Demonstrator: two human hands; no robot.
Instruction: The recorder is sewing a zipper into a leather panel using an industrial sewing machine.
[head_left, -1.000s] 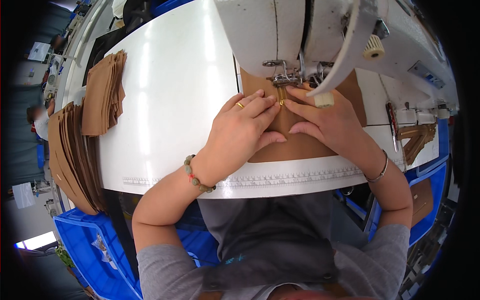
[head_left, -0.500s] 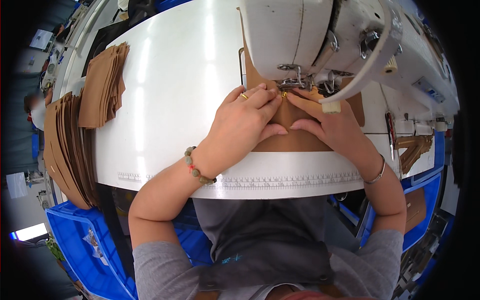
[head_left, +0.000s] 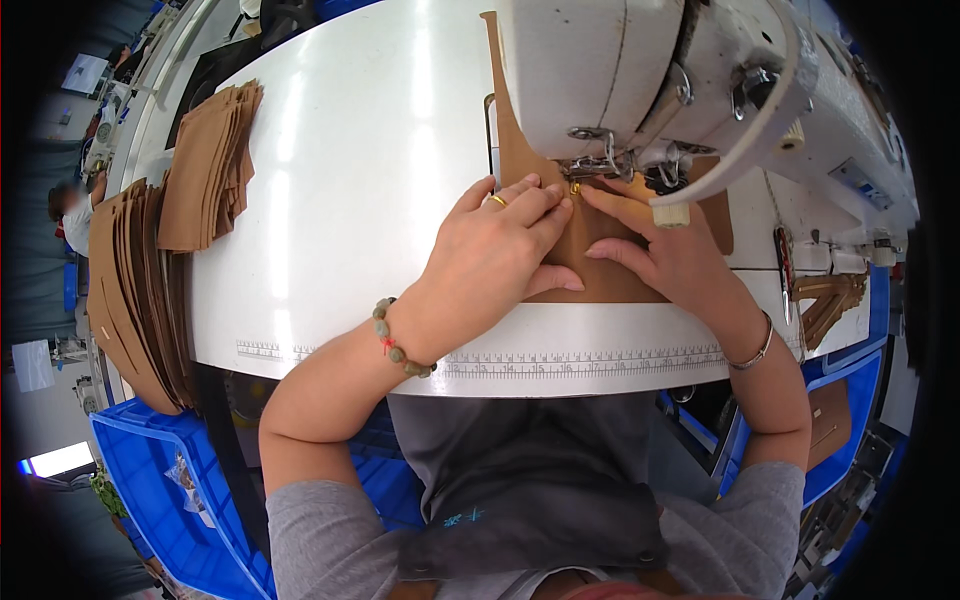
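Note:
A flat brown sheet [head_left: 580, 270], leather-like, lies beneath the needle area of a white sewing machine [head_left: 590, 80]. My left hand [head_left: 495, 240] presses on its left part, fingers stretched toward the presser foot [head_left: 598, 167] and thumb held apart. On the other side, my right hand [head_left: 675, 250] rests with its index finger pointing at the foot and its thumb out toward the left one. The machine's head covers some of the right fingers. Between the two sets of fingertips sits a small gold-coloured metal part [head_left: 575, 188], close to the foot; its exact kind is unclear.
Stacks of brown pieces [head_left: 135, 290] stand at the table's left side, with another stack [head_left: 210, 165] behind. A ruler strip [head_left: 500, 365] runs along the front edge. Red-handled snips [head_left: 783, 260] and brown strips [head_left: 830, 305] lie right. Blue bins [head_left: 165, 470] flank the table.
The view has shifted slightly, moving the machine and sheet a little to the right in the picture. Both hands stay by the presser foot with nearly the same pose. A person far left shows more.

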